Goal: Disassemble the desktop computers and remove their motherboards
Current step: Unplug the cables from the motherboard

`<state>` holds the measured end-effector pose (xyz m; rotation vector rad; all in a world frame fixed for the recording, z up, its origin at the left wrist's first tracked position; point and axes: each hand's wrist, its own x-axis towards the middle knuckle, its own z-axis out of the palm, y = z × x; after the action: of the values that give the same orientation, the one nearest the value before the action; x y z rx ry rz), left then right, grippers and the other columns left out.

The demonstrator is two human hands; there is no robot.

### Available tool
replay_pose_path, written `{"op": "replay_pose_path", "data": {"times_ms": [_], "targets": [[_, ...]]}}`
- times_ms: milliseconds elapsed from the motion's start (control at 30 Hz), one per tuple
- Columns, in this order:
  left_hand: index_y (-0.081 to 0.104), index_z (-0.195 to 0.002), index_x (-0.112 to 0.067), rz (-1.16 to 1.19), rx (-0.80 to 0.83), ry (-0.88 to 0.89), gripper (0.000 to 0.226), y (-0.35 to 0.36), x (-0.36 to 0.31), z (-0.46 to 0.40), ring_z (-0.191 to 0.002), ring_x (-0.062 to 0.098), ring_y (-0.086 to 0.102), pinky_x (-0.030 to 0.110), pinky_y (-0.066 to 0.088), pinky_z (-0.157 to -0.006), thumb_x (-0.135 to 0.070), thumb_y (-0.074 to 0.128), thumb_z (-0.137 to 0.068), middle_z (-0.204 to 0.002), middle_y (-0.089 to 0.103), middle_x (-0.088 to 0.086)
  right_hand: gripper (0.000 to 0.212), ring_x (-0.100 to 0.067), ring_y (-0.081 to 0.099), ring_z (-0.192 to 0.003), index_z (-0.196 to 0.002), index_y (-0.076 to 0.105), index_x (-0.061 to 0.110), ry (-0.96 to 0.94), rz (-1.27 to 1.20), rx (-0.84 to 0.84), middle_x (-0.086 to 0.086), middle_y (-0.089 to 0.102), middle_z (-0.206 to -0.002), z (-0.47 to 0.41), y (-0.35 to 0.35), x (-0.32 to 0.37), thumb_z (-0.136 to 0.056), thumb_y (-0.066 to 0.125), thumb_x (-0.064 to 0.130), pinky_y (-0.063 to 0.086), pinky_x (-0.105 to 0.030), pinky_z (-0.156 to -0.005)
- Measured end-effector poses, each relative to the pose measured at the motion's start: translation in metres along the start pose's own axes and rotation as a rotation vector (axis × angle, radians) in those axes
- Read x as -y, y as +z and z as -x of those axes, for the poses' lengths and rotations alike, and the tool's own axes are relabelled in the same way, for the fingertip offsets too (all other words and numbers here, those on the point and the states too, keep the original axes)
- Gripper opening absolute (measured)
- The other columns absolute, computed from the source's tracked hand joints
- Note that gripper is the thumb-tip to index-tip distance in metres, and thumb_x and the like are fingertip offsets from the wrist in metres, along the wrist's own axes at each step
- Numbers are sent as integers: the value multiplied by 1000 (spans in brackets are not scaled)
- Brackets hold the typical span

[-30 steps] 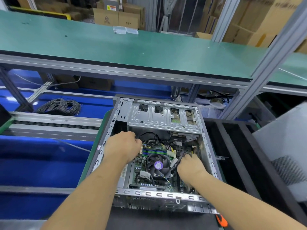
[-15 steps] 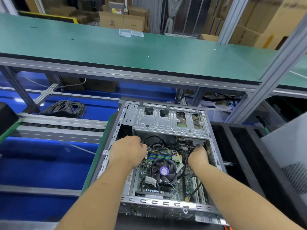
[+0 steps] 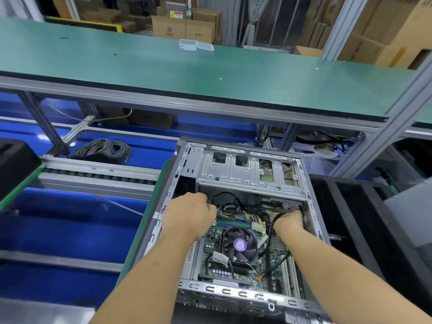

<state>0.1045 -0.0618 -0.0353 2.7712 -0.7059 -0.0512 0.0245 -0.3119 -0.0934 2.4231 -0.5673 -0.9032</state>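
The fingers of the left hand (image 3: 189, 216) curl under the palm inside the computer case (image 3: 311, 206); what they hold cannot be determined. The fingertips of the right hand (image 3: 288, 219) are buried among the cables (image 3: 257, 210) below the drive cage (image 3: 247, 169), so its grip cannot be read. The motherboard (image 3: 210, 246) is partly covered by both forearms and the fan (image 3: 239, 244). The case's near corner is cut off by the lower edge. Component markings are too small to read.

Fan sticker (image 3: 240, 244): round, purple, print too small to read.
Carton label (image 3: 176, 14): yellow warning mark, red strip, wording illegible.
Carton logo (image 3: 169, 30): printed emblem, unreadable.
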Motion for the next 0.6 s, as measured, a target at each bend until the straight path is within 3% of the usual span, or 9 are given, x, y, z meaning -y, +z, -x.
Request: {"op": "replay_pose_path", "data": {"times_ms": [133,367,533,600], "targets": [[52,-67,-20,6,-11,-6,29,0,0,1,-55,16,54,27,45,-52,-35,38,-87,-60,56,-3,77,-29,42,-139,-158,9,28,-13,11,-9,-8,41,-154,-3,4,3,-96,54,20,36,-36,-103],[51,-67,-20,3,-12,1,29,0,0,1,-56,16,54,27,44,-52,-35,37,-88,-61,56,-3,56,-31,46,-136,-148,35,22,-4,9,-97,-7,49,-149,-5,10,2,-95,50,13,38,-38,-105],[47,-64,-20,6,-28,6,29,0,0,1,-53,15,50,27,36,-48,-35,38,-88,-59,53,-3,33,-31,48,-134,-133,48,12,-118,42,-84,-13,49,-147,-7,11,5,-100,46,9,43,-35,-102],[48,-64,-20,12,-27,4,29,0,0,1,-53,15,50,26,36,-48,-35,38,-88,-59,53,-3,44,-33,48,-134,-140,44,16,-73,38,-132,-12,48,-148,-4,8,3,-96,47,9,43,-36,-98]]}}
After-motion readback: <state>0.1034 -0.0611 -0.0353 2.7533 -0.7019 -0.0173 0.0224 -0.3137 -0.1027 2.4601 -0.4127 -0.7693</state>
